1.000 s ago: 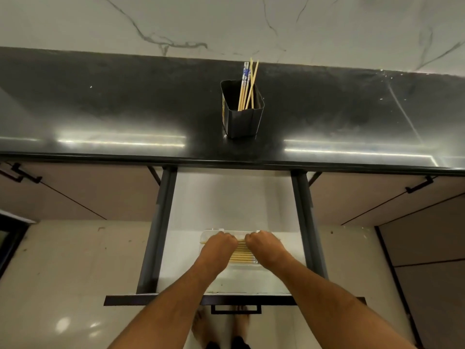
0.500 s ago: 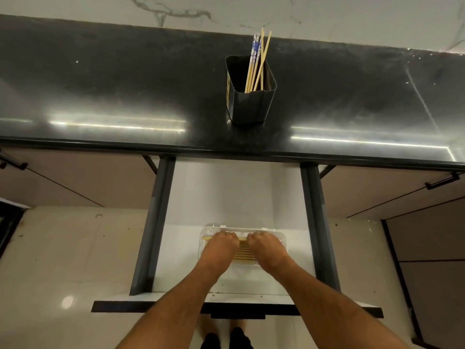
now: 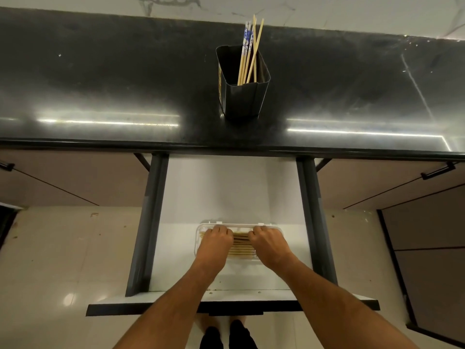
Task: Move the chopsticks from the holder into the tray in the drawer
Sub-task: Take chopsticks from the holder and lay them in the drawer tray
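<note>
**Both hands down in the tray, chopsticks lying between them**

I am reaching both arms into the open drawer (image 3: 226, 192), and my hands are resting in the clear tray (image 3: 278, 229) that is sitting on the drawer's white floor, toward its near end. My left hand (image 3: 216, 244) is lying over the left part of the tray and my right hand (image 3: 269, 244) over the right part, knuckles up, fingers curled down toward the far rim. A row of wooden chopsticks (image 3: 241, 248) is lying flat in the tray, running left to right, and is showing in the gap between my hands. My fingertips are hidden under my knuckles, so I cannot tell whether either hand is gripping the sticks or only pressing on them.

Farther off, on the black counter (image 3: 100, 79), the dark holder (image 3: 242, 96) is standing upright, just beyond the drawer's far end. More chopsticks are leaning in it: a few plain wooden ones and a pair with blue and white patterned tops (image 3: 246, 36), all tilting toward the far right.

Below the drawer front, my feet (image 3: 227, 336) are showing on the pale floor.
</note>
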The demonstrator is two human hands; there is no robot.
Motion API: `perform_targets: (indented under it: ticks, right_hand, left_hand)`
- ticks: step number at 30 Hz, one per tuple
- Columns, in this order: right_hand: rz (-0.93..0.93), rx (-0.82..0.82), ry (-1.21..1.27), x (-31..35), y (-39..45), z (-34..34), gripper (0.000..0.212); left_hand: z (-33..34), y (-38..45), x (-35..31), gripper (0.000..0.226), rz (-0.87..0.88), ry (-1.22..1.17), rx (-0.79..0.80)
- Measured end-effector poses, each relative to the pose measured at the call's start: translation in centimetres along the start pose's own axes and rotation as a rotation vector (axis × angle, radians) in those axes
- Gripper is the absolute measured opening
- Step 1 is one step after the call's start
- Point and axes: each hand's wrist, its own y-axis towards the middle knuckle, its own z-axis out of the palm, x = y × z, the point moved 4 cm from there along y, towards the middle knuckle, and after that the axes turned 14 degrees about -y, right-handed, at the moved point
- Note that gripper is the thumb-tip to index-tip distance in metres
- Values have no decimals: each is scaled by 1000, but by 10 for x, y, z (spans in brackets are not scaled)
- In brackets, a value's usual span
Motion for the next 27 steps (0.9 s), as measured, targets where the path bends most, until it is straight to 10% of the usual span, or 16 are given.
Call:
perform_targets:
  ticks: [27]
  right_hand:
    - [94,-175,225,-13,-9,15,36]
  left_hand:
    - [5,-11,13,38,-66,-307,-257]
